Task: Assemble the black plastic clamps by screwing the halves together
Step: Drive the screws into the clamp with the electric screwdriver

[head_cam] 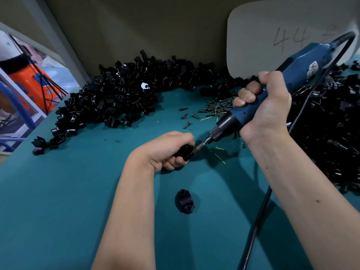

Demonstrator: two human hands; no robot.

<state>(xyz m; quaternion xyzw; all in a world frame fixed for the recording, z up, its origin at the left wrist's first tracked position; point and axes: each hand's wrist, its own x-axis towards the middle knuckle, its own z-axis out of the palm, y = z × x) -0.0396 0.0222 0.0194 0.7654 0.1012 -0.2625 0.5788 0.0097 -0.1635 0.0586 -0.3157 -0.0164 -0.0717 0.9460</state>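
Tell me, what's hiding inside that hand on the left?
The left hand grips a black clamp; the blue screwdriver bit meets its exposed end. Fingers cover the rest, so any screw stays unseen.

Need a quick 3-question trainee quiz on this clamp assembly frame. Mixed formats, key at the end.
1. True or false: the right hand grips the blue electric screwdriver.
2. Multiple choice: where does the screwdriver's bit point? A) at the loose screws B) at the clamp held in the left hand C) at the lone clamp half on the green table
3. Fill in: the lone clamp half lies ____ to the person than the left hand does.

Key: 1 true; 2 B; 3 nearer
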